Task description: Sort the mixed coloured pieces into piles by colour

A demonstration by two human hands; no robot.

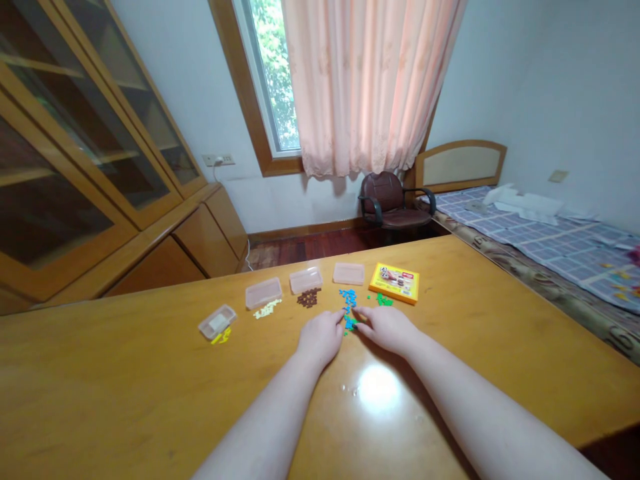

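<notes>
Small blue pieces (349, 297) lie in a loose patch on the table, trailing toward me into a mixed blue and green cluster (349, 323) between my hands. My left hand (321, 335) rests at the cluster's left side, fingers curled together and tips against the pieces; anything pinched there is too small to make out. From the right, my right hand (389, 328) reaches in with index finger and thumb apart, both close to the small pieces. A separate group of green pieces (384, 300) sits just beyond the right hand.
A yellow box (395, 283) stands behind the green pieces. Clear plastic trays (306, 281) line the far side, with brown pieces (309, 298), cream pieces (267, 309) and yellow pieces (222, 336) in front. The wooden table (150, 387) ends near a bed (530, 230) and chair (395, 203).
</notes>
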